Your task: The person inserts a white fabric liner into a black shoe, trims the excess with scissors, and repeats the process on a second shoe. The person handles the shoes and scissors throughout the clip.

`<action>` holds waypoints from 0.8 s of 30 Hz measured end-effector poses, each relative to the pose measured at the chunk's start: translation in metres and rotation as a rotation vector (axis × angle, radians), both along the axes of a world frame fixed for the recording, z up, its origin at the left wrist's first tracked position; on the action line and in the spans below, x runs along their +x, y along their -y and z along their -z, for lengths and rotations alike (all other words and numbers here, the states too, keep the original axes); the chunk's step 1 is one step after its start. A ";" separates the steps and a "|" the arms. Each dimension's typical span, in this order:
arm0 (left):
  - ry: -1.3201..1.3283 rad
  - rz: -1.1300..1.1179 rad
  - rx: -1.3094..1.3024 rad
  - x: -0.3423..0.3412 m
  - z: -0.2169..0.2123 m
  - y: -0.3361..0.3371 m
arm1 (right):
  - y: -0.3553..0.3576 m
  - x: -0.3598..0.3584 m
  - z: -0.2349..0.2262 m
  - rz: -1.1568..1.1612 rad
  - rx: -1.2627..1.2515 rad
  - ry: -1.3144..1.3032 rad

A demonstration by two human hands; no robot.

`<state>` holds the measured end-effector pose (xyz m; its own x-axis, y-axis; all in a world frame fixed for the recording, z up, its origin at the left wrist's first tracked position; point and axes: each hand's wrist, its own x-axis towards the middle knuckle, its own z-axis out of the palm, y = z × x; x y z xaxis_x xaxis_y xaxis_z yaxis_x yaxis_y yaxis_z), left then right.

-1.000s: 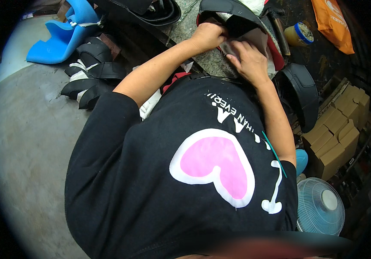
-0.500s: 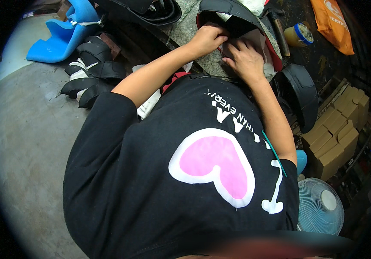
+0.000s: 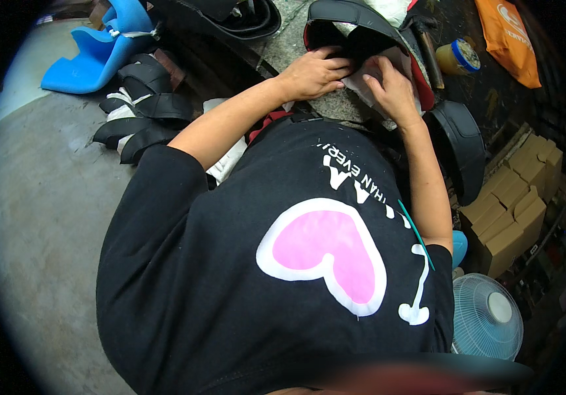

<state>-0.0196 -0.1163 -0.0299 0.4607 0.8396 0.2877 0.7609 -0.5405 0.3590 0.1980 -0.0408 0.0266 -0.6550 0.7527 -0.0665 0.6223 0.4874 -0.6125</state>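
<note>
Black curved piece (image 3: 355,12), red-edged: on speckled grey table (image 3: 335,107), at both hands. Left-hand grip (image 3: 312,76): fingers bent at left edge, can't tell if clamped. Right-hand grip (image 3: 393,92): on pale sheet (image 3: 402,64) at opening, can't tell if pinching. Just right: dark rod (image 3: 432,60). Beyond: yellow tub (image 3: 452,60), orange bag (image 3: 510,43).

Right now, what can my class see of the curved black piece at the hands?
The curved black piece looks leathery, bent into an arch around a dark hollow. Red edging shows along its right side, and thin pale material lies at its opening. It sits over a speckled grey surface. The left hand is at its left end; the right hand is at the pale material.
</note>
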 end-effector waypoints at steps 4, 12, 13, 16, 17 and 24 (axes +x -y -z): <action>-0.073 0.032 -0.070 -0.002 -0.001 0.000 | 0.010 0.002 0.004 -0.230 0.202 0.316; -0.015 0.030 0.023 -0.002 -0.009 0.024 | 0.016 0.007 0.019 -0.193 0.456 0.076; -0.016 0.036 0.024 -0.001 -0.010 0.022 | 0.017 0.007 0.019 -0.233 0.459 0.124; -0.010 0.076 0.067 0.008 -0.012 0.008 | 0.016 0.007 0.014 -0.267 0.480 0.116; -0.010 0.090 0.105 0.010 -0.013 0.003 | 0.013 0.007 0.010 -0.253 0.428 0.102; 0.123 0.098 -0.038 0.018 -0.019 -0.007 | -0.021 0.027 -0.043 0.078 0.523 -0.240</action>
<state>-0.0012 -0.1088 -0.0110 0.5039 0.8039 0.3161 0.6542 -0.5941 0.4681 0.2246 -0.0202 0.0695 -0.5472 0.6921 0.4708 0.5421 0.7216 -0.4307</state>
